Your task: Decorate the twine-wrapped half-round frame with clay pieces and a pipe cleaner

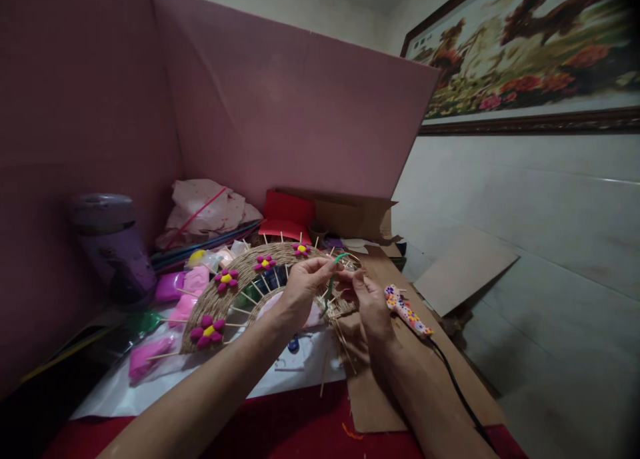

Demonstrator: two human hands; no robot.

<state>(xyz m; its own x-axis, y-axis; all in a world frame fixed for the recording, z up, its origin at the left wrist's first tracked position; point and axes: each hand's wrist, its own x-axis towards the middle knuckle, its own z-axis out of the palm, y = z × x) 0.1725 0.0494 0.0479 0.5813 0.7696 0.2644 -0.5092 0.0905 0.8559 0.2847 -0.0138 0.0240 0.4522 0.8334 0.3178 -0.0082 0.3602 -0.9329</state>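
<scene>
My left hand (306,282) is closed in a pinch on a thin green strip (331,289), whose upper end curls over the fingertips and whose lower end hangs down. My right hand (371,306) is just to the right, with thumb and fingers drawn together; what lies between them is too small to make out. Behind and left of my hands is an arch of twine (197,302) woven over thin wooden sticks. Several magenta flowers (227,279) with yellow centres sit along it. More twine and sticks show partly under my hands.
A flower-patterned glue gun (406,310) with a black cord rests on cardboard (450,372) at the right. Pink clay packets (150,359) and a purple tumbler (117,259) stand at the left. A pink panel (290,106) rises behind, near a red sheet (287,212).
</scene>
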